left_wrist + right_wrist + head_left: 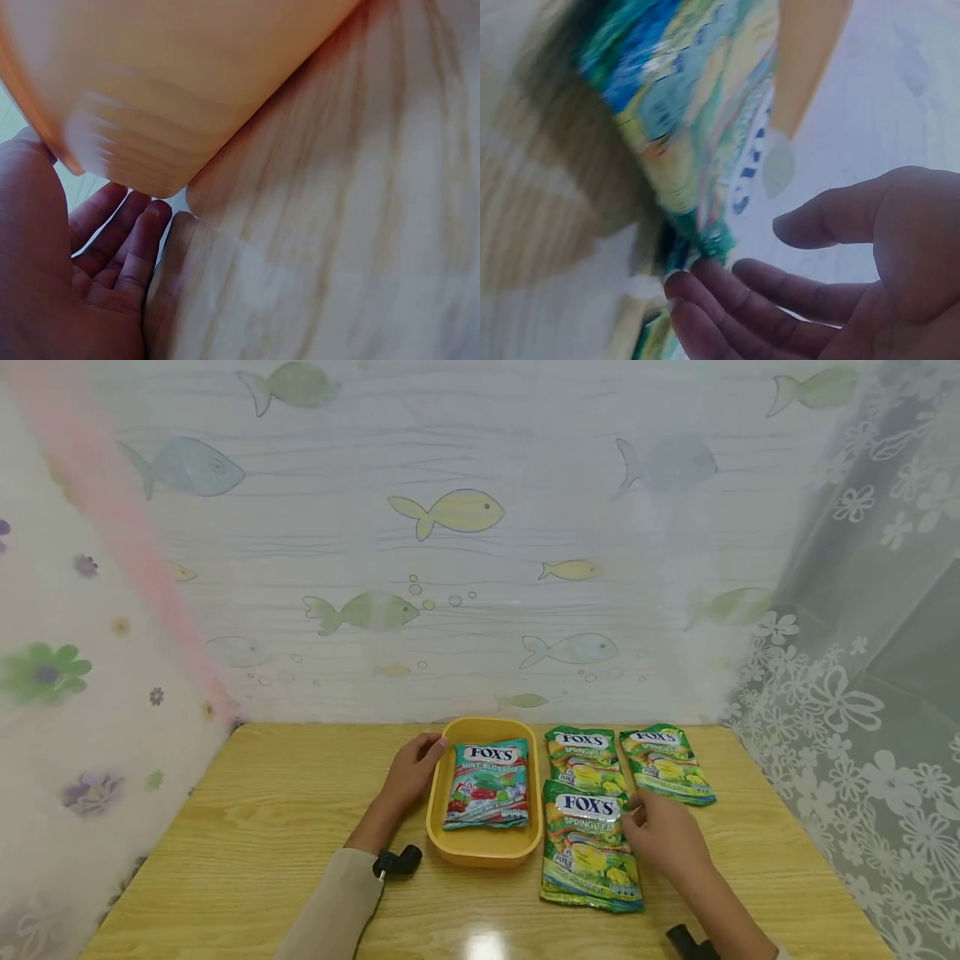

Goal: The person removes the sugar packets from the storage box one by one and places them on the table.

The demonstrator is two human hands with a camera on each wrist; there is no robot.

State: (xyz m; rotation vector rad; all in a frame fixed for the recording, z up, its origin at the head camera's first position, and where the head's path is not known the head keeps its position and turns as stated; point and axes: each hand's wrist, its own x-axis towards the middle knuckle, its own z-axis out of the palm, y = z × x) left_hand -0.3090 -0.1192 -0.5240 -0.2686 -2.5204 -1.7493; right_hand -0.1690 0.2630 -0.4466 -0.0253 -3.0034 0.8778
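R hand (663,833): fingers loosely extended, thumb apart, tips at R edge of front Spring Tea pkt (591,852); wrist cam blurry, contact prob. but not certain. L hand (411,774) grips yellow tray (483,858) by its L rim. Front pkt lies btwn R hand & tray, overlapping rear green pkt (583,760); third green pkt (667,765) beyond R hand. Mint Blossom pkt (489,787) sits in tray. Pkts glossy, crinkled; tray smooth w/ rounded corners; table (300,785) woodgrain.

The tray (482,845) is yellow (the backdrop (480,572) fish-patterned).
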